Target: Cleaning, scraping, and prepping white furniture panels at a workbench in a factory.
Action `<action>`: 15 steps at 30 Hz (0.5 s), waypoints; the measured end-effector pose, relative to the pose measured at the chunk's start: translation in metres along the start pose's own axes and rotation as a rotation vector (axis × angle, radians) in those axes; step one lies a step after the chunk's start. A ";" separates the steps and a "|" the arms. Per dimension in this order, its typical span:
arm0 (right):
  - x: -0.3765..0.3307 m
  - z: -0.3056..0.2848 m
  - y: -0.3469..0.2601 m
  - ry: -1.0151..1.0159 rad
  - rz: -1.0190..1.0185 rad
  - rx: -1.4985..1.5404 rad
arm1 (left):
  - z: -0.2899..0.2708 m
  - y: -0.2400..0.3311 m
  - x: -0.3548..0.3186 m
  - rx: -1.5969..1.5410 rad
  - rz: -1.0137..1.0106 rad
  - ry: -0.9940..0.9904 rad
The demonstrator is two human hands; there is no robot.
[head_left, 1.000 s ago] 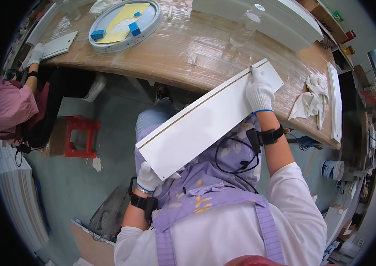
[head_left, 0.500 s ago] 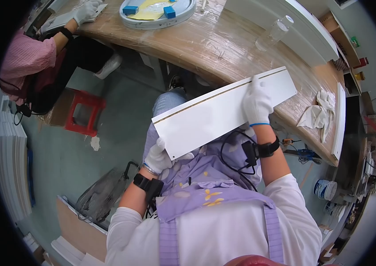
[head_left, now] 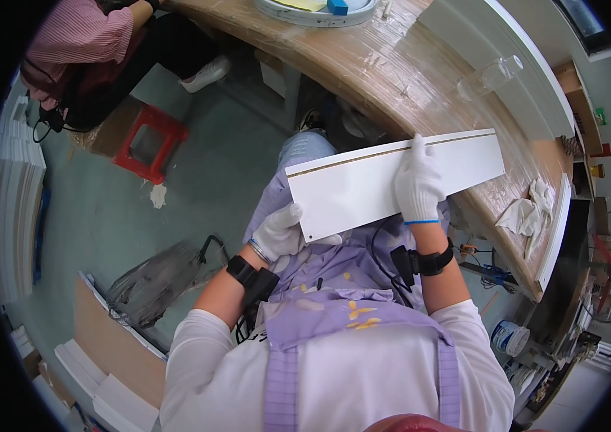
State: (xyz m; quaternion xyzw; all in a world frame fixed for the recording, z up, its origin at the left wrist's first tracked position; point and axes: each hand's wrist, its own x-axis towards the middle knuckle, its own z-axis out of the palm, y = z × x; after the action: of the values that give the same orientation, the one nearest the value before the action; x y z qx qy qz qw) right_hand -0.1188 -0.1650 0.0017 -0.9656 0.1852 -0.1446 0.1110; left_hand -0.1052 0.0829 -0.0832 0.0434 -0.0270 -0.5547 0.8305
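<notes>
A long white board (head_left: pixel 352 191) with a narrow brown groove along its far edge lies slanted across my lap, its right end over the table edge. My left hand (head_left: pixel 280 229), in a white glove, grips the near left corner with the thumb on top and fingers beneath. A small dark hole shows at that corner. My right hand (head_left: pixel 419 183), gloved too, clasps the board right of its middle, thumb at the groove; its other fingers are partly hidden.
The film-covered table (head_left: pixel 392 86) carries a round tray (head_left: pixel 312 16), a clear bottle (head_left: pixel 489 78), a large white panel (head_left: pixel 496 43) and a crumpled cloth (head_left: pixel 528 216). At the left, a person in a striped shirt (head_left: pixel 86 36) sits near a red stool (head_left: pixel 150 144). White boards (head_left: pixel 17 209) are stacked beyond.
The board's left end has shifted right and slightly up, and the board now slants less. Both hands keep their hold. The whole view has turned a little, so the table sits further right.
</notes>
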 end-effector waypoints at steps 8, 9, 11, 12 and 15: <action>-0.023 -0.013 -0.108 -0.335 -0.409 0.430 | -0.016 -0.008 -0.006 0.125 0.070 0.174; -0.020 -0.005 -0.087 -0.113 -0.351 0.415 | -0.011 -0.007 -0.003 0.077 0.059 0.102; -0.011 -0.001 -0.046 0.101 -0.228 0.227 | -0.003 -0.004 0.000 -0.018 0.054 -0.039; -0.009 -0.001 -0.030 0.069 -0.156 0.169 | -0.004 -0.003 -0.002 -0.025 0.052 -0.034; -0.023 -0.001 -0.050 -0.104 -0.100 -0.015 | 0.004 0.000 0.002 0.132 0.052 0.035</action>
State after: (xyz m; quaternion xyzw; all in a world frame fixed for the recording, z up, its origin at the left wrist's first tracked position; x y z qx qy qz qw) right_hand -0.1232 -0.1107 0.0108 -0.9807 0.1319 -0.0984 0.1058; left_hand -0.1047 0.0806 -0.0790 0.1071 -0.0503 -0.5291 0.8402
